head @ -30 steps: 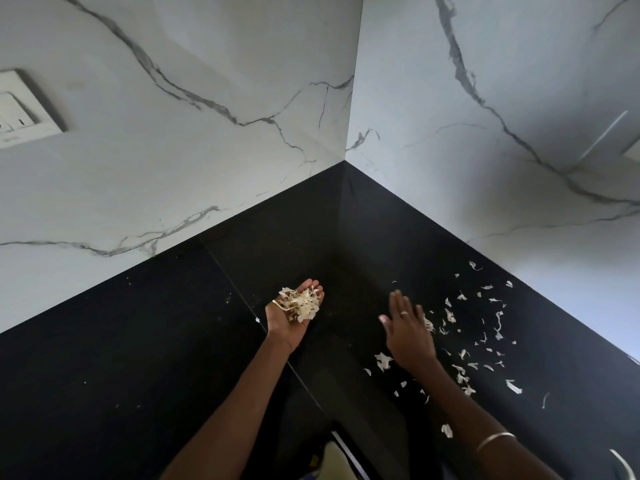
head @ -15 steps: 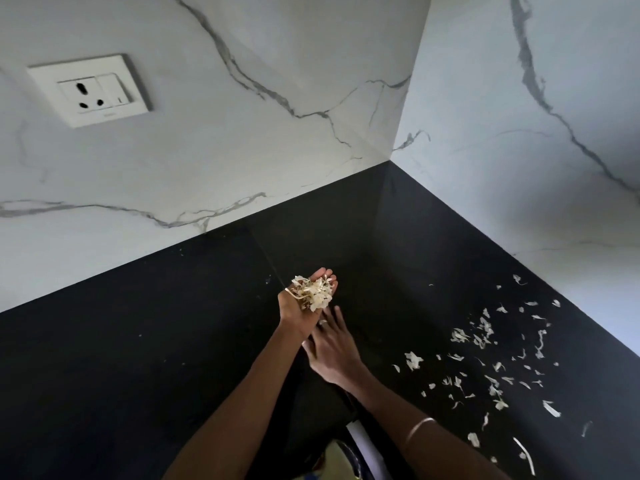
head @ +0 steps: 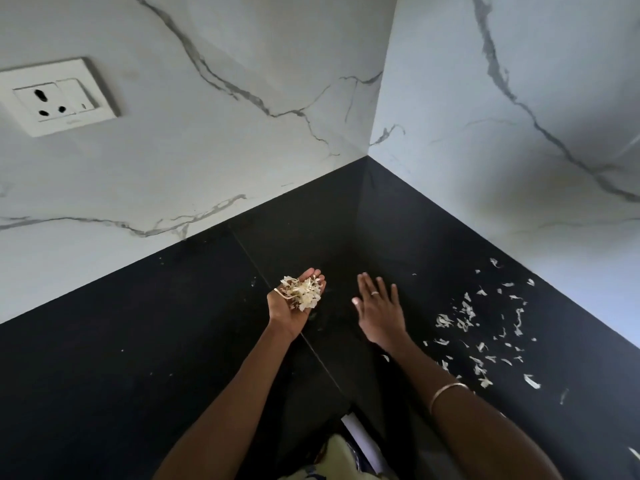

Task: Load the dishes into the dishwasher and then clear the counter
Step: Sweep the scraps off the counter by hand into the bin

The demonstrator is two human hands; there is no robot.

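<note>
Head cam looking down into the corner of a black desk (head: 104,375) with white marble-look walls (head: 242,133) on both sides. Left hand (head: 294,303) is palm up and cupped, holding a little heap of pale peel scraps (head: 302,292) just above the desk, fingers curled loosely around the pile. Right hand (head: 379,306) is next to it, a bit apart, flat with fingers straight and slightly spread, holding nothing; can't tell if it's touching the desk or just over it. It's got a ring (head: 374,293) on one finger and a thin bangle (head: 446,393) on the wrist. More loose scraps (head: 485,327) are scattered over the desk to the right of that hand, running along near the right wall. Wall socket (head: 57,97) sits up on the left wall. Bit of pale yellow clothing (head: 343,459) shows at the bottom edge.
</note>
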